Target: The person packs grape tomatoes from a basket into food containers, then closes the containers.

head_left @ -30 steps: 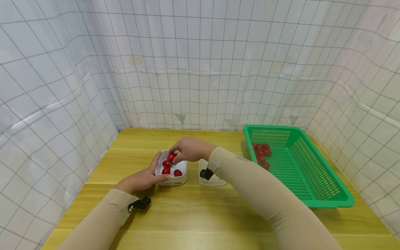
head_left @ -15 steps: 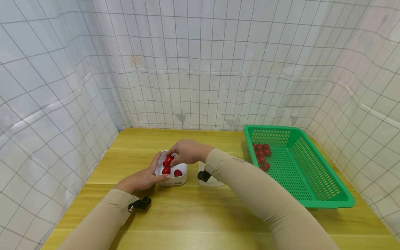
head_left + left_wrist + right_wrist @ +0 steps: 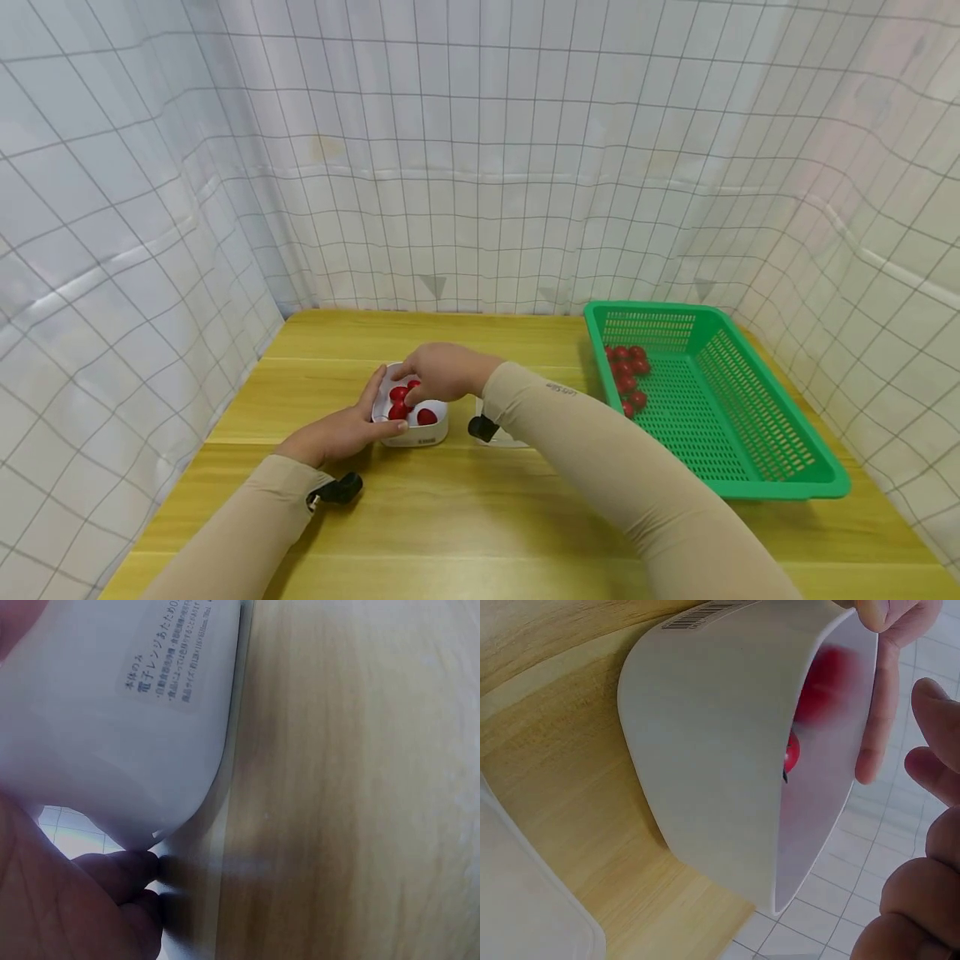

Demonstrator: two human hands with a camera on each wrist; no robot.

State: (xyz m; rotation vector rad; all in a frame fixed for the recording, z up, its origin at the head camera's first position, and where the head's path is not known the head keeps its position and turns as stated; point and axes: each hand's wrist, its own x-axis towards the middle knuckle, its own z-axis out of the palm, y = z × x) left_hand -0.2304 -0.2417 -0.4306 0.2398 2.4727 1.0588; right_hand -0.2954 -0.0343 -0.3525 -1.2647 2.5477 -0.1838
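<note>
A white square container (image 3: pixel 422 436) stands on the table and holds several red cherry tomatoes (image 3: pixel 397 410). My left hand (image 3: pixel 343 432) grips it from the left, thumb over the front rim and fingers along the far left side. Printed text shows on the container wall (image 3: pixel 90 727) in the left wrist view. My right hand (image 3: pixel 450 371) hovers over the container's right side, fingertips at the opening and partly hiding the tomatoes. Seen from the right wrist, that hand's fingers (image 3: pixel 919 900) are loosely bent beside the rim, with no tomato visible in them.
A flat translucent white piece, perhaps a lid (image 3: pixel 504 440), lies right of the container, partly under my right forearm. Farther right stands a green slotted basket (image 3: pixel 750 487) with more tomatoes (image 3: pixel 624 382) along its left side. White gridded sheeting surrounds the wooden table (image 3: pixel 450 533).
My right hand brought a tomato left and down among the others in the container and let it go. My left hand stayed in place on the container.
</note>
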